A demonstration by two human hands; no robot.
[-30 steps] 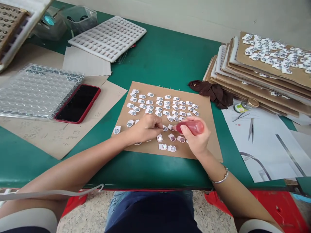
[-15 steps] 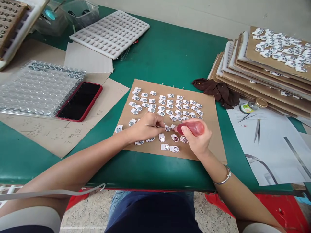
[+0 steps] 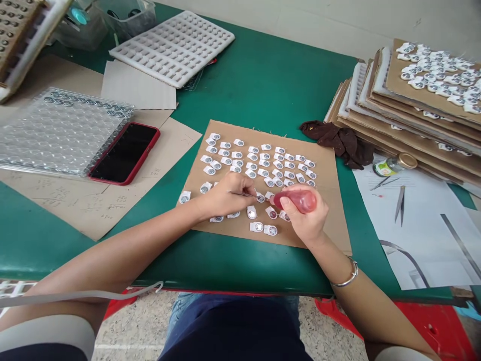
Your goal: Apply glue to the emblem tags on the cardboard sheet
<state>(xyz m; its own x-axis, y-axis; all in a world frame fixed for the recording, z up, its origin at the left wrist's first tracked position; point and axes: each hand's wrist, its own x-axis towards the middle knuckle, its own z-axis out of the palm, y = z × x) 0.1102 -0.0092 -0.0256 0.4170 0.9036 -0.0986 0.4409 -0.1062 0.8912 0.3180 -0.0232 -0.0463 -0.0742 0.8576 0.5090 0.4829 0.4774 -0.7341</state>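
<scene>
My left hand (image 3: 227,198) pinches thin metal tweezers (image 3: 236,193), whose points reach a small white piece with a round silver centre (image 3: 260,198). From the right, my right hand (image 3: 311,218) squeezes round a red squeeze bottle (image 3: 300,200). The bottle lies tilted almost level, its nozzle close to that same piece; whether it touches, I cannot tell. Several similar white pieces lie in loose rows on a brown cardboard sheet (image 3: 323,220) beneath both hands. My left hand hides some of them, and one beside the bottle shows a reddish centre (image 3: 272,213).
Right of the cardboard are a dark brown cloth (image 3: 340,143), a small glass jar (image 3: 394,164) and tweezers (image 3: 400,205) on white paper. Stacked boards (image 3: 361,110) rise behind them. A red-cased phone (image 3: 126,153), a clear tray (image 3: 45,135) and a white foam tray (image 3: 173,50) lie left.
The camera view has shifted slightly. Both hands keep nearly the same pose over the same piece, with the tweezers and the red bottle still held.
</scene>
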